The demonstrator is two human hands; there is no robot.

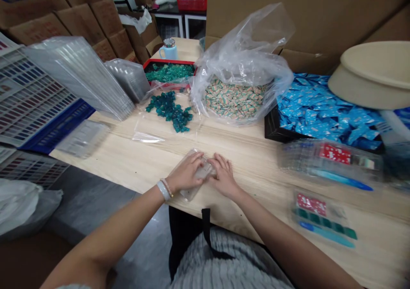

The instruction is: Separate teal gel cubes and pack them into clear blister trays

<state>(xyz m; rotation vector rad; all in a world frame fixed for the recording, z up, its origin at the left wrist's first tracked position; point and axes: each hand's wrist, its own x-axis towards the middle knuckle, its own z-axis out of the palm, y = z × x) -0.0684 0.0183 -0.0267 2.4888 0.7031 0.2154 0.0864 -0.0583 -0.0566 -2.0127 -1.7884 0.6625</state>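
Note:
A clear plastic case point(188, 193) lies at a slant on the wooden table in front of me. Across its left side, my left hand point(187, 170) grips it with thumb and fingers bent over the top. My right hand point(224, 175) is at the case's right edge, fingers curled and thumb tip against the plastic. Between the hands the contents are hard to make out. Beyond them, dark teal packets point(173, 111) lie in a loose pile on a clear bag point(149, 136). To the right sits a filled clear case point(323, 220) holding a red dotted packet, green pieces and a blue pen-like item.
Stacked clear trays point(86, 75) lean at the left by a crate point(57, 128). At the back are a red tray point(147, 62) of green packets, an open plastic bag point(243, 62) of small packets, and blue sachets point(323, 109) in a black tray. More filled cases point(333, 163) are stacked at right.

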